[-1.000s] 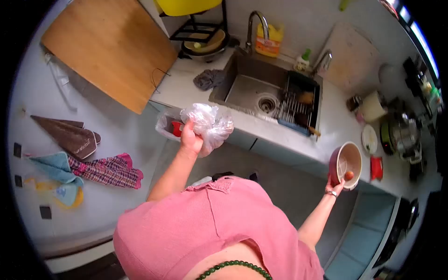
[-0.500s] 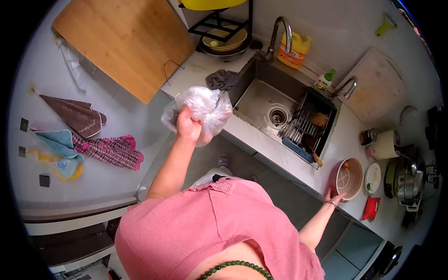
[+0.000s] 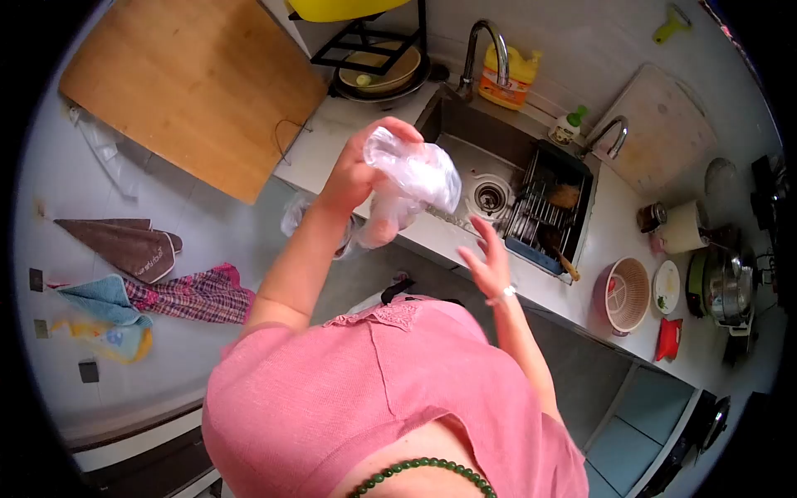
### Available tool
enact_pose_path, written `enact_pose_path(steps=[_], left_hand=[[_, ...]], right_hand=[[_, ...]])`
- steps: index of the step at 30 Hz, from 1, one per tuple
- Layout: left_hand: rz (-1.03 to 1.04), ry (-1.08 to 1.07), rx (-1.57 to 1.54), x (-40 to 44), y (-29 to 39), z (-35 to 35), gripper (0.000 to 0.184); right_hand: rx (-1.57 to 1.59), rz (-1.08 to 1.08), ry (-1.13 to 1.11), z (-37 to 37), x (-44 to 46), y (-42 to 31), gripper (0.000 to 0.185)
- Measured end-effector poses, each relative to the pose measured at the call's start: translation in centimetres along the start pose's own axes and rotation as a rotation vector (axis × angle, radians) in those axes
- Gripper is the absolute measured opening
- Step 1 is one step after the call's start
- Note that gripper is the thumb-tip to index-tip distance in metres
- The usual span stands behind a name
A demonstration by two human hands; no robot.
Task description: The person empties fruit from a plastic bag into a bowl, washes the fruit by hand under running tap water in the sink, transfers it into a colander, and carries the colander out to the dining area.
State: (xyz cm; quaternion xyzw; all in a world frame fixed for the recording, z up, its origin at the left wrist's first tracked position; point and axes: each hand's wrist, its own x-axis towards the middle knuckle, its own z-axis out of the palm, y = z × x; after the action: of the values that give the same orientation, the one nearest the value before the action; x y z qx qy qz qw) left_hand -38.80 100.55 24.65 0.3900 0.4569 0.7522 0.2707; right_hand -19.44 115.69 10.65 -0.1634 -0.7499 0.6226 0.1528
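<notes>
A: Your list, please, biggest item first.

B: From my remote seat I log one table (image 3: 307, 153), pale-topped. Next, one metal sink (image 3: 473, 129), set into it, with a dark dish rack (image 3: 531, 254) at its right end.

A: Then?

B: One pink basket (image 3: 629, 307), on the table beyond the rack, near the front edge. One clear plastic bag (image 3: 419, 178), crumpled, held up before the sink — its contents I cannot make out.

A: And the hands?

B: Two, apart. The left hand (image 3: 357, 170) I have gripping the bag; the right hand (image 3: 491, 264) is near it, fingers spread.

A: Small pieces?

B: One white plate (image 3: 667, 286) just beside the basket; one red packet (image 3: 669, 339) near both; smallest, a reddish item (image 3: 612, 284) inside the basket.
</notes>
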Motion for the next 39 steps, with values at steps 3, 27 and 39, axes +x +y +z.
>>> enact_pose_path(steps=[3,27,39], left_hand=[[0.025,-0.196,-0.076,2.5,-1.4,0.3,0.013],[-0.057,0.171,0.712,5.1,-8.8,0.6,0.043],[-0.444,0.343,-0.471,4.7,-11.1,-2.8,0.024]], right_hand=[[-0.130,-0.326,0.012,4.2,3.7,-3.8,0.058],[-0.061,-0.216,0.115,0.8,11.5,-6.4,0.011],[0.472,0.031,-0.012,-1.2,12.0,-5.0,0.020]])
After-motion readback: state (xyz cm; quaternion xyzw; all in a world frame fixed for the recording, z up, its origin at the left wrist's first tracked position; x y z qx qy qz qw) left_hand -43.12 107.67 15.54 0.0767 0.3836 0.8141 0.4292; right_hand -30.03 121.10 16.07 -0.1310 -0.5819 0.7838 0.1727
